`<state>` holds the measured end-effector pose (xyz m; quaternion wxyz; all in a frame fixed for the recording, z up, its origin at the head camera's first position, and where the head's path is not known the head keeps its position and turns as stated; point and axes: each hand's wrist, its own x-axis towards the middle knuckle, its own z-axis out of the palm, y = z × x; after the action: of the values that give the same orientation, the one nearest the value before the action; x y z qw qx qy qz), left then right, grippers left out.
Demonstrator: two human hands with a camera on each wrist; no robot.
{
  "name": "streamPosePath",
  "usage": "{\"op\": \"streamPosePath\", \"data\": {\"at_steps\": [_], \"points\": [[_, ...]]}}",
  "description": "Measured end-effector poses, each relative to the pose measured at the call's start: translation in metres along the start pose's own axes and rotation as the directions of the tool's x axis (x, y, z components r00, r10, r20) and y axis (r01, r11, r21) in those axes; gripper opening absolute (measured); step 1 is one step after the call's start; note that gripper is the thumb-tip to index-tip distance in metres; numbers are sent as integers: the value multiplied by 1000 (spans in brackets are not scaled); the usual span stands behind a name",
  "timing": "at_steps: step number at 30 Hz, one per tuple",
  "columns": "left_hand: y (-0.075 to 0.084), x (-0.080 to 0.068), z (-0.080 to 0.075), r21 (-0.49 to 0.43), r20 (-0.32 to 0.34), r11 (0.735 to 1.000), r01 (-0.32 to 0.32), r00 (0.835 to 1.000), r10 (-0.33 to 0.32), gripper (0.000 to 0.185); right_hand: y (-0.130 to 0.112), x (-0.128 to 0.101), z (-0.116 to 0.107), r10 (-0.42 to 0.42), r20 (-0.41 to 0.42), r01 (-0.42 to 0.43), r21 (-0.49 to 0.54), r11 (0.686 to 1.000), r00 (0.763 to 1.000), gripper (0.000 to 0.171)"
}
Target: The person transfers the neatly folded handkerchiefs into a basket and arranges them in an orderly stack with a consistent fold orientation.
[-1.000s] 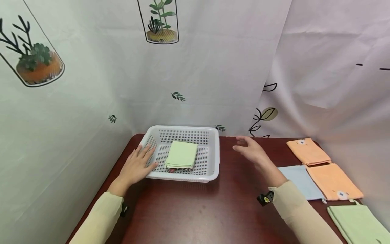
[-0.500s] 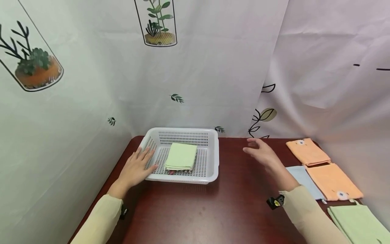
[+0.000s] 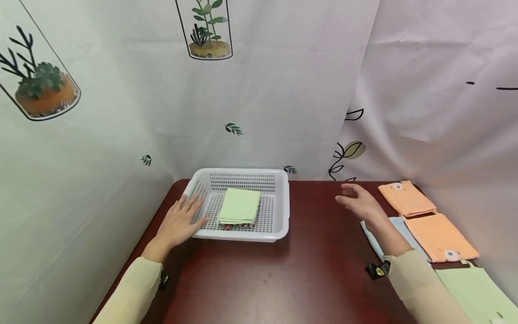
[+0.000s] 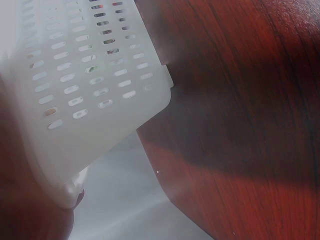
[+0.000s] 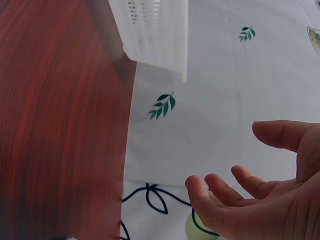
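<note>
In the head view a white plastic basket (image 3: pixel 282 204) stands at the back left of the table. A folded light green cloth (image 3: pixel 240 204) lies in it, over a darker patterned piece that shows at its front edge. My left hand (image 3: pixel 180 220) rests with spread fingers on the basket's left rim; in the left wrist view the perforated basket side (image 4: pixel 95 80) fills the upper left. My right hand (image 3: pixel 361 204) hangs in the air right of the basket, fingers loosely bent and holding nothing. Below its forearm lies a light blue cloth (image 3: pixel 372 240).
Two orange cloths (image 3: pixel 406 198) with small faces lie along the table's right side. A green cloth (image 3: pixel 477 292) lies nearer the front right. The dark red table (image 3: pixel 251 279) meets white patterned curtains (image 3: pixel 283 99) at the back and sides.
My right hand has moved right, away from the basket, and its forearm now crosses the blue cloth. The left hand has stayed on the rim.
</note>
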<state>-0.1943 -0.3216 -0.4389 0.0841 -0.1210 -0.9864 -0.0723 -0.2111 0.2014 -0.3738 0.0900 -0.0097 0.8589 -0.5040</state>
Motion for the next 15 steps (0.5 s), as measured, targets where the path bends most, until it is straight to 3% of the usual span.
{"op": "streamPosePath", "data": {"at_steps": [15], "points": [[-1,1,1,3,0,1000,-7,1000,7,76,22,-9,-21,-13,-44,12,-23,1000,999,69]]}}
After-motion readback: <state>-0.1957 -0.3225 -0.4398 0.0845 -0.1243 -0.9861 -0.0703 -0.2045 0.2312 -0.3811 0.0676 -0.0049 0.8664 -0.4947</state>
